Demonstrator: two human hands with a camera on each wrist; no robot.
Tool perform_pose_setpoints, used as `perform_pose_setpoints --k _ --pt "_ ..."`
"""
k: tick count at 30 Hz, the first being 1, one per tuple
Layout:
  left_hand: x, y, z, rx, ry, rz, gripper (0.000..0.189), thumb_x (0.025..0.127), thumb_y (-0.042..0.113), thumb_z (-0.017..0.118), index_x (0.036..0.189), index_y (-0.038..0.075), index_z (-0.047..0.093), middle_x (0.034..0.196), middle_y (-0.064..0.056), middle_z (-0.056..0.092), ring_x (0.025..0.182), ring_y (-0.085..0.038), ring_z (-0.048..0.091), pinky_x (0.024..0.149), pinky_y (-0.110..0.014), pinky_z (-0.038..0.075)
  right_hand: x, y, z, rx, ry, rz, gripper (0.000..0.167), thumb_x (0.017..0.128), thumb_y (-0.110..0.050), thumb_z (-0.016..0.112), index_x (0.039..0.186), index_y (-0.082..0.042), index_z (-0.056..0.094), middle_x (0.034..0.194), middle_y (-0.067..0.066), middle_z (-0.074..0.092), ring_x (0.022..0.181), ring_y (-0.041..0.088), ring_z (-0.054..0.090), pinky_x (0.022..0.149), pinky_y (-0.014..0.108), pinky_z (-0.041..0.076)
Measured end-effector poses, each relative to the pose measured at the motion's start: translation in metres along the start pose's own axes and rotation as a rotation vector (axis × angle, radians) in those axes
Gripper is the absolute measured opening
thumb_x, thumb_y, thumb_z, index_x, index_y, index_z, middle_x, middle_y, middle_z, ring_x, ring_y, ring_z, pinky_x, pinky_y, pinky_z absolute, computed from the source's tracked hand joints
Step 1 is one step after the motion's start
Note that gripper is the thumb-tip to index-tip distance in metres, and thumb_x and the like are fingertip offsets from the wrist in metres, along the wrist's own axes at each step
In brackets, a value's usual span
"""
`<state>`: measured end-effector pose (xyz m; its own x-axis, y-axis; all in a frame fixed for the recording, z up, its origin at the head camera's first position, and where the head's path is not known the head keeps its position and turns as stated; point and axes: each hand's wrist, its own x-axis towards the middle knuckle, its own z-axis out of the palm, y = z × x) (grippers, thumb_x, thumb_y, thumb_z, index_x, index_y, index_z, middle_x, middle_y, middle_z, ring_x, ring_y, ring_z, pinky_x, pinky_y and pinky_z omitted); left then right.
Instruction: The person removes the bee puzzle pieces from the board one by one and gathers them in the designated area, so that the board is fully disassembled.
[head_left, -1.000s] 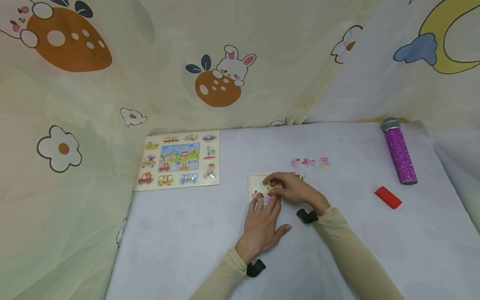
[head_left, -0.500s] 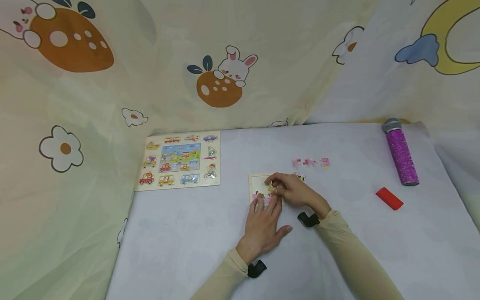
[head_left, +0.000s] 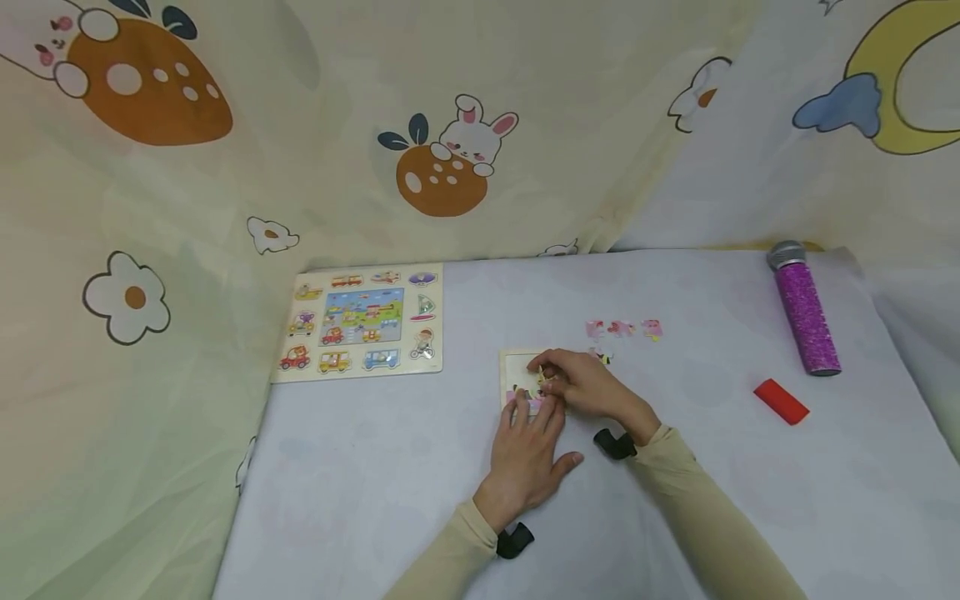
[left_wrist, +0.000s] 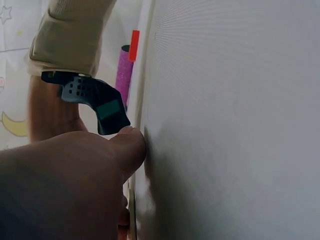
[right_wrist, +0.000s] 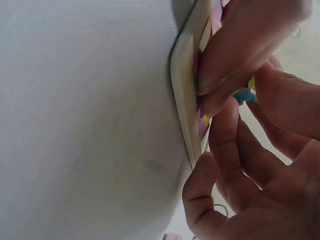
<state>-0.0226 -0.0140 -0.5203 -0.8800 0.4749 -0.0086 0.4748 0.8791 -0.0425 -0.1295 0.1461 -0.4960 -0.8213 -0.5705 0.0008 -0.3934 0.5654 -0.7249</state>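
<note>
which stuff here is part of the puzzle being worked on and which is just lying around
In use: small puzzle tray, piece in right hand, left hand on the tray, loose pink pieces.
Lying about: vehicle puzzle board, glitter microphone, red block.

- Flat surface under a pale lilac cloth (head_left: 390,467).
- Far left: rectangular wooden vehicle puzzle board (head_left: 360,321).
- Centre: small cream puzzle tray (head_left: 513,371); just beyond, loose pink puzzle pieces (head_left: 622,329).
- Right: glittery purple cylinder with silver cap (head_left: 804,310), flat red block (head_left: 781,401) nearer.
</note>
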Motion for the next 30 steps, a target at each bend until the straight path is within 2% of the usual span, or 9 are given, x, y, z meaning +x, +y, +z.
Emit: perform_pose_setpoints --k 6,11,15,23,27,30 --pt "0.000 0.002 -0.002 0.038 0.021 -0.008 0.075 0.100 0.077 0.044 0.151 0.022 0.052 0.160 0.003 0.045 0.147 -0.041 0.041 0.122 -0.050 0.034 -0.001 -0.011 0.001 -0.128 0.023 -0.032 0.026 0.096 -0.007 0.077 0.121 -0.006 0.071 0.104 0.006 0.075 0.093 0.020 0.068 0.085 0.042 0.056" --pt "-0.001 0.002 -0.002 0.056 0.023 -0.006 0.072 0.100 0.077 0.043 0.147 0.023 0.055 0.156 0.001 0.050 0.146 -0.040 0.041 0.121 -0.050 0.034 0.004 -0.019 0.002 -0.217 0.010 -0.020 0.025 0.095 -0.012 0.078 0.119 -0.007 0.072 0.102 0.005 0.072 0.084 0.016 0.062 0.080 0.039 0.054" --pt "0.000 0.002 -0.002 0.060 0.016 -0.001 0.072 0.101 0.077 0.041 0.148 0.024 0.055 0.155 0.000 0.052 0.147 -0.039 0.040 0.121 -0.050 0.034 0.008 -0.021 0.004 -0.250 -0.023 0.008 0.025 0.096 -0.012 0.078 0.119 -0.007 0.072 0.106 0.007 0.071 0.082 0.015 0.057 0.079 0.038 0.052" --pt "0.000 0.004 -0.004 0.063 0.008 -0.003 0.074 0.101 0.077 0.040 0.150 0.023 0.053 0.157 0.000 0.049 0.147 -0.040 0.041 0.120 -0.050 0.034 0.007 -0.023 0.000 -0.239 -0.071 0.049 0.033 0.100 -0.014 0.074 0.130 -0.004 0.067 0.115 0.012 0.071 0.088 0.019 0.061 0.085 0.044 0.054" --pt "0.000 0.003 -0.003 0.058 0.016 -0.002 0.074 0.101 0.077 0.041 0.149 0.022 0.054 0.157 0.000 0.049 0.147 -0.041 0.041 0.120 -0.051 0.035 0.007 -0.019 0.003 -0.146 -0.027 0.089 0.037 0.098 -0.016 0.077 0.131 -0.003 0.067 0.111 0.011 0.073 0.094 0.021 0.066 0.088 0.044 0.057" --pt "0.000 0.003 -0.002 0.051 0.009 -0.003 0.077 0.101 0.077 0.040 0.154 0.022 0.051 0.160 0.000 0.047 0.148 -0.041 0.040 0.121 -0.051 0.034 0.009 -0.011 0.006 -0.037 0.042 0.151 0.041 0.091 -0.018 0.086 0.125 -0.003 0.070 0.103 0.008 0.075 0.094 0.020 0.070 0.087 0.042 0.058"
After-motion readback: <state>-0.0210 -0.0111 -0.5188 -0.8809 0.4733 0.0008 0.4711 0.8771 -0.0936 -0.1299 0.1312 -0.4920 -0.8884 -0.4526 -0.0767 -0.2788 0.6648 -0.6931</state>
